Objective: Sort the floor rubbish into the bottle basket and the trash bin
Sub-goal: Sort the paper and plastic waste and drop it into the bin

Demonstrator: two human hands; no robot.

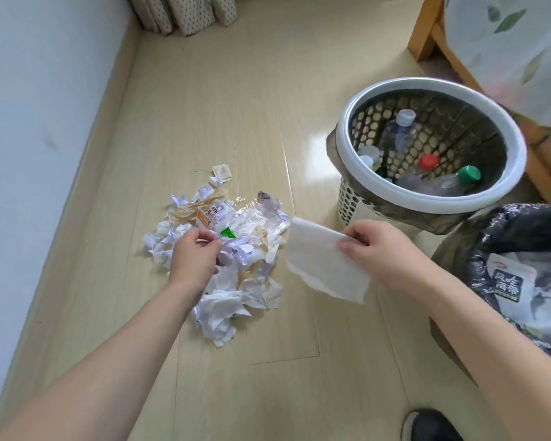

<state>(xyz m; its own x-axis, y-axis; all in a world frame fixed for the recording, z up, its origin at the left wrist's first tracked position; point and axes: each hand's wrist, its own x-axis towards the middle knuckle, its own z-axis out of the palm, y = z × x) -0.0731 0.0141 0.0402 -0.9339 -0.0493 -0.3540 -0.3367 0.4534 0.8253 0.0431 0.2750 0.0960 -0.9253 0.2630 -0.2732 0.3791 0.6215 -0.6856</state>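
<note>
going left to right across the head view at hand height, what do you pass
Left hand reaching into the heap of crumpled paper and plastic scraps → flat white paper towel → right hand pinching that towel → black-lined trash bin at the right edge.

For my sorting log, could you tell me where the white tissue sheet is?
In the head view, the white tissue sheet hangs pinched in the right hand, right of the rubbish pile.

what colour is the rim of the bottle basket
White, seen in the head view: rim of the bottle basket.
</note>
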